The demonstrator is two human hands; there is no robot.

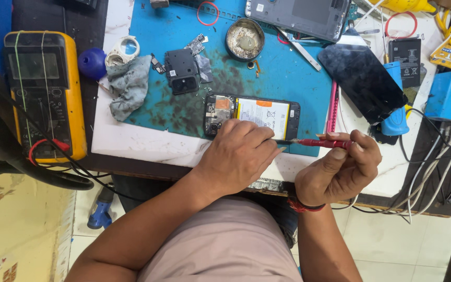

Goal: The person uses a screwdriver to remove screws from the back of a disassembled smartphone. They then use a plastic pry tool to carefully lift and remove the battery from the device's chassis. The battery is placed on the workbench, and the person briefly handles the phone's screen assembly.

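- Head view: the right hand (340, 169) pinches a red screwdriver (322, 142) between thumb and fingers, shaft level, tip pointing left at the lower right corner of the phone (251, 117).
- Left hand (238, 154) lies curled over the phone's near edge, fingers pressing down on it to pin it, gripping nothing else.
- Phone sits opened, back cover off, on the blue mat (288, 73), near the mat's front edge; its battery and top circuit board are bare.
- Step in hand, as I judge it: working a screw or seam at the phone's lower right corner while the other hand steadies the body.
- Next move calls for the tip to seat squarely at that corner, with steady downward pressure and the phone kept from sliding; a slip could score the battery just beside the tip.
- Farther out on the mat: a black cover piece (181, 70), a round tin (245, 39), a grey rag (129, 83).
- A second phone body (298, 15) lies at the top, a dark screen panel (361, 78) to the right.
- A yellow multimeter (45, 94) stands well apart on the left.
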